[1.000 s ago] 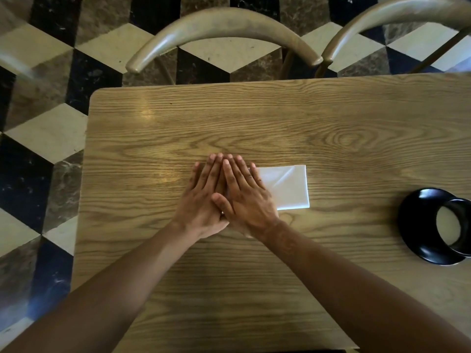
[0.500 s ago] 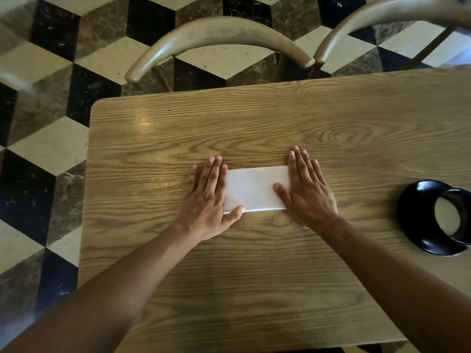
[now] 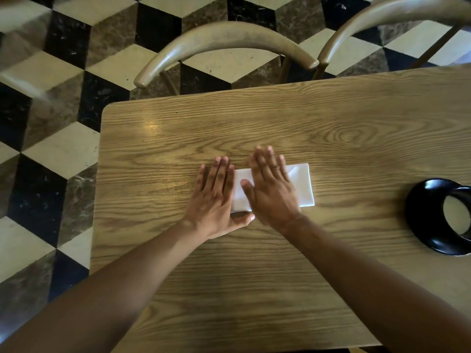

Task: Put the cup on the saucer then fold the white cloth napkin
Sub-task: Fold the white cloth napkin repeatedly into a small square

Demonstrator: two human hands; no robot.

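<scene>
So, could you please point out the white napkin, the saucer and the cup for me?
white napkin [image 3: 302,184]: head view, on its bare right end.
saucer [image 3: 423,212]: head view, on its black left rim.
cup [image 3: 456,216]: head view, on its pale inside; the frame's edge cuts it off.

White napkin [image 3: 302,184], black saucer [image 3: 420,215], wood-grain table [image 3: 254,289], black-cream-brown cube-pattern floor [image 3: 63,72]

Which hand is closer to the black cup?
The right hand. It presses the middle of the white napkin, nearer the cup at the table's right edge. The left hand rests on the napkin's far end.
</scene>
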